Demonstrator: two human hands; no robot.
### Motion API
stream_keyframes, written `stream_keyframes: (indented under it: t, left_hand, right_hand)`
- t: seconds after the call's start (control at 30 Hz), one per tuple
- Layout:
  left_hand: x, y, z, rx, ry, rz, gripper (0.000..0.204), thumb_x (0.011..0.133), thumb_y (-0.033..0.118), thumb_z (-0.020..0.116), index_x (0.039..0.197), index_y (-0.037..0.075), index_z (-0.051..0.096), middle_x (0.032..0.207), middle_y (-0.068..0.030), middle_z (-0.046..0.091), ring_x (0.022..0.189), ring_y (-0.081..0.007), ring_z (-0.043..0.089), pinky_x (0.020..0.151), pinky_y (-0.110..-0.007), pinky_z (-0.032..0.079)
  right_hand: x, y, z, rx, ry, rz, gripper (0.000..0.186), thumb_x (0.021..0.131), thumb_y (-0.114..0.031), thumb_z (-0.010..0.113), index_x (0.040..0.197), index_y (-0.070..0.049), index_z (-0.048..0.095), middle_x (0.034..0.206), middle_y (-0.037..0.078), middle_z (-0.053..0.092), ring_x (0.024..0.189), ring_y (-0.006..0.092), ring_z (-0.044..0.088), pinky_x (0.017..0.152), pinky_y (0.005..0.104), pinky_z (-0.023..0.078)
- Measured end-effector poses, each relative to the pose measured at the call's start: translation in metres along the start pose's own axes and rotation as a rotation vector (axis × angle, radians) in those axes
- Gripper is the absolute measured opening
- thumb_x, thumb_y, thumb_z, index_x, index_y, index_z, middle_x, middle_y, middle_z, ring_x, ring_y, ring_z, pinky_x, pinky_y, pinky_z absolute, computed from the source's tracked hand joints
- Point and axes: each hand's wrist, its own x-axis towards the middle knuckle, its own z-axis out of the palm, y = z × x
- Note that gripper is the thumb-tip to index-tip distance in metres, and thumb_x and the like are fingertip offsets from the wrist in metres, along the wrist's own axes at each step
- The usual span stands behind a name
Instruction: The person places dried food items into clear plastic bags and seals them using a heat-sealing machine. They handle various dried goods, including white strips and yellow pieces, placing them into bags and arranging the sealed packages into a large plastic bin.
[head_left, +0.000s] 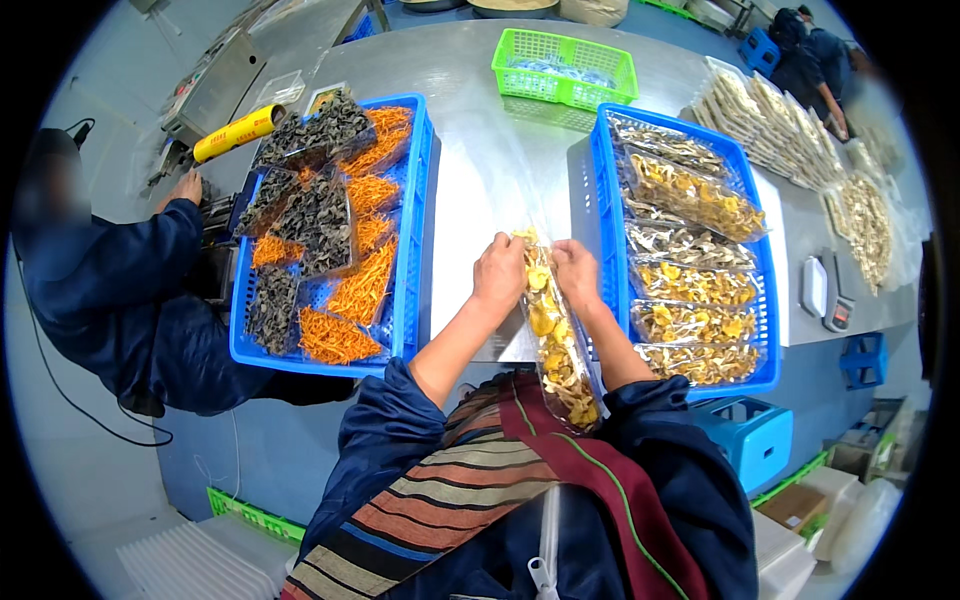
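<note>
Between my two hands is a long clear plastic bag of dried yellow mushrooms [556, 345], its lower end tilted down toward my lap. My left hand [499, 270] grips the bag's upper left edge with bent fingers. On the other side, my right hand [576, 270] pinches the upper right edge. Loose clear film rises above both hands. To the right, a blue basket [766, 290] holds several similar bags of yellow and grey-brown dried mushrooms. To the left, another blue basket [408, 290] holds bags of black fungus [318, 225] and orange strands [363, 285].
A green basket [565, 88] with clear bags stands at the table's far side. Many pale filled bags [770, 120] lie far right, near a small scale [840, 313]. A person [130, 270] works at left beside a yellow roll [238, 133]. Blue stools [745, 440] stand below.
</note>
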Motion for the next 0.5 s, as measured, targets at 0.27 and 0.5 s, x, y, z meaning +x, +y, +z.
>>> stream_keyframes:
  t: [0.27, 0.5]
  left_hand:
    - [0.064, -0.039, -0.014, -0.464, 0.049, -0.176, 0.010, 0.081, 0.009, 0.055, 0.084, 0.001, 0.060, 0.070, -0.0071, 0.060, 0.060, -0.0140, 0.055, 0.057, -0.025, 0.044]
    - [0.014, -0.034, -0.017, -0.801, -0.048, -0.310, 0.009, 0.083, 0.006, 0.055, 0.082, -0.001, 0.060, 0.070, -0.0005, 0.059, 0.065, -0.0050, 0.053, 0.059, -0.020, 0.043]
  right_hand:
    - [0.037, -0.082, -0.006, -0.105, -0.025, -0.140, 0.018, 0.081, -0.016, 0.055, 0.081, 0.002, 0.054, 0.076, 0.023, 0.060, 0.073, 0.0377, 0.058, 0.065, 0.0394, 0.045]
    - [-0.001, -0.052, -0.026, -0.265, -0.107, -0.565, 0.019, 0.083, -0.015, 0.054, 0.078, 0.003, 0.053, 0.076, 0.016, 0.061, 0.064, 0.0215, 0.059, 0.055, 0.0337, 0.045]
